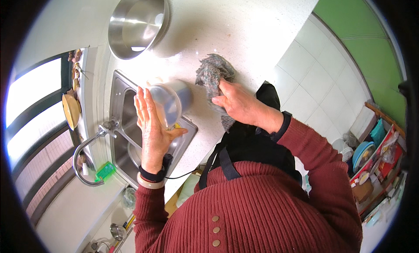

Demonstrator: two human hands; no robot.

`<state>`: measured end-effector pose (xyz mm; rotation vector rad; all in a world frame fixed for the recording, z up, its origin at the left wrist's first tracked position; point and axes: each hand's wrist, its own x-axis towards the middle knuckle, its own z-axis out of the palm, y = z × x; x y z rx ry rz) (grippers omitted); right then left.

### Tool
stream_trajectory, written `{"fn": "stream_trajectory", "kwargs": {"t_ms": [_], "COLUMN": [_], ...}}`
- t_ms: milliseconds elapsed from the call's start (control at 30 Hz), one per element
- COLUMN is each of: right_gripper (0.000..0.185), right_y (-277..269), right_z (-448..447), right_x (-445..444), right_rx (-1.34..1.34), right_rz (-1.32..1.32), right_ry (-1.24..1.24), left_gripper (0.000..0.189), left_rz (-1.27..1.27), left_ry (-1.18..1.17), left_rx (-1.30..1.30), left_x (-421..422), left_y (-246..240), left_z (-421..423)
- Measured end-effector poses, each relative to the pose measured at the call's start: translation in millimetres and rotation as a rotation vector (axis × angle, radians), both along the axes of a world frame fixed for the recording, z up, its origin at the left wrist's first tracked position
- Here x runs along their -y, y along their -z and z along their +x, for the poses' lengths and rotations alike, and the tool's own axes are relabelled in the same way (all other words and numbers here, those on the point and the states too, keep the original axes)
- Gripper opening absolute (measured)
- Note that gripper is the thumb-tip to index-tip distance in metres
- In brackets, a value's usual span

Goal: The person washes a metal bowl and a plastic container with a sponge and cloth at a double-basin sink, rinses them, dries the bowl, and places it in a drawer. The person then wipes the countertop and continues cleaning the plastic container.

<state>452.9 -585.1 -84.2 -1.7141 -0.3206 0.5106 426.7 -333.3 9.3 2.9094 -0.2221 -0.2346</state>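
My right hand (237,104) grips a grey, mottled rag (216,69), whose bunched end lies on the white countertop. One end of the rag hangs below the hand, near the counter's front edge. To the left, my left hand (152,125) is against a translucent plastic container (168,100) with a bluish lower part. Its fingers lie along the near-left side and the thumb spreads beneath. The container is tilted over the sink's rim, and the hand hides part of it. A steel double-bowl sink (191,128) lies below the left hand.
A large stainless steel bowl (139,23) stands on the countertop (255,33) at the back. The curved faucet (80,151) arches left of the sink, by a green item (105,171). A yellow bowl (70,110) rests by the window. Cluttered shelves (370,174) are at right.
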Motion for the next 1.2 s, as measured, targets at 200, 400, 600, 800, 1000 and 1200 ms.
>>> {"fn": "stream_trajectory", "kwargs": {"t_ms": [200,400,600,800,1000,1200], "right_gripper": [0.039,0.03,0.037,0.032,0.038,0.028], "right_y": [-1,23,27,22,-24,-28], "right_z": [-7,59,98,24,12,39], "right_x": [-53,-98,-112,-52,-28,-63], "right_rx": [0.029,0.254,0.061,0.107,-0.173,0.105], "right_rz": [0.497,0.307,0.233,0.067,0.322,0.126], "right_ry": [0.075,-0.152,-0.372,-0.16,-0.103,-0.143], "left_gripper": [0.119,0.117,0.115,0.116,0.117,0.112], "left_rz": [-0.062,-0.043,-0.053,-0.04,-0.043,-0.046], "left_ry": [-0.336,-0.254,-0.316,-0.338,-0.283,-0.276], "left_rx": [0.111,0.161,0.175,0.188,0.191,0.204], "left_x": [24,17,18,20,31,41], "left_y": [24,24,27,27,23,24], "left_z": [4,7,10,10,6,0]}}
